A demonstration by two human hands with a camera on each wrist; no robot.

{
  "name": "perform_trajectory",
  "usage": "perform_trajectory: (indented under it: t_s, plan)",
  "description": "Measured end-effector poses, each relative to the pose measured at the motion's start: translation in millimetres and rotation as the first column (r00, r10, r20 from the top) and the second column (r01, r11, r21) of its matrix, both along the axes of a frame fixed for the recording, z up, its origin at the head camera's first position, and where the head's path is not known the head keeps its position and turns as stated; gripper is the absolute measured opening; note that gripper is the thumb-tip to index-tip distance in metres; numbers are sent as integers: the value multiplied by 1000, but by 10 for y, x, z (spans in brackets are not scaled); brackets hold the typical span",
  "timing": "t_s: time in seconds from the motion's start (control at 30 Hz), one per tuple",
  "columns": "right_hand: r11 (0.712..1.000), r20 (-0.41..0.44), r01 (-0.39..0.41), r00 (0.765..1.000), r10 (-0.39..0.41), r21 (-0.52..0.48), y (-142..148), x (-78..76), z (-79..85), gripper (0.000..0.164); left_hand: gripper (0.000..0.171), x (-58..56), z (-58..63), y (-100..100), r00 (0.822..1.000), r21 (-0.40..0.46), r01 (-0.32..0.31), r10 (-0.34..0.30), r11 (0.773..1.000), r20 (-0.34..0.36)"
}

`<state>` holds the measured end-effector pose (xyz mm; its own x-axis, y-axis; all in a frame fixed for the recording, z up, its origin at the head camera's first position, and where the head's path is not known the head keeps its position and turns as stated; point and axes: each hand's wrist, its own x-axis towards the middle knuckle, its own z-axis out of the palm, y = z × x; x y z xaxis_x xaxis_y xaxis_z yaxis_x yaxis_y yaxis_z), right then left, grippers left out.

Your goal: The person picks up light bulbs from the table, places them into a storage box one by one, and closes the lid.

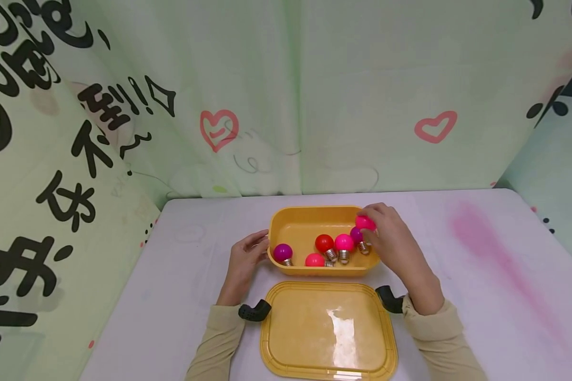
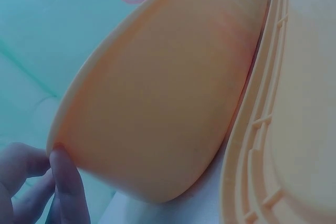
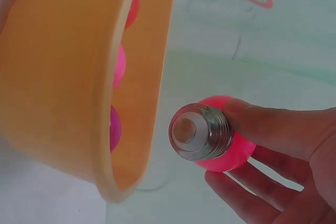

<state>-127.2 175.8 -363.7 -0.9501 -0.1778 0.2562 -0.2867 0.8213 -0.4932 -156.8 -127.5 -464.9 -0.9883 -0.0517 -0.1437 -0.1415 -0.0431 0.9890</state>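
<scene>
Nearest: yellow lid [image 1: 305, 328], flat on the tabletop [image 1: 495, 328]. Possible snag on its edge if dragging either wrist's black mount [image 1: 255, 311] low.

Next: left hand [image 1: 244, 260], pinching the rim at the left end of the yellow box [image 1: 314, 272]. If pinching loosely or pulling unevenly, likely a tilt or skid.

Inside: purple bulb [image 1: 282, 252] at left, apart; red bulb [image 1: 324, 243] and others bunched rightward. If tipping the box, probable rolling and knocking together.

Farther: right hand [image 1: 393, 238], thumb and fingers pinching a pink bulb [image 1: 366, 223] by its smooth globe, near the far right corner, screw base uncovered. If gripping weakly, possible slip; if lowering carelessly, a knock against the rim.

Beyond: curtain [image 1: 357, 100].
</scene>
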Motion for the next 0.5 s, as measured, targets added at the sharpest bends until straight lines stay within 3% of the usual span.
perform_trajectory:
  t_s: [0.23,0.5]
  plan:
    - [999,8,-33,999,33,29,-230,-30,-22,43,34,-8,-19,-7,1000,-7,1,-1,1000,2]
    - [994,-47,-105,993,107,27,-453,-77,-87,37,34,-16,-21,-8,1000,-5,0,0,1000,12]
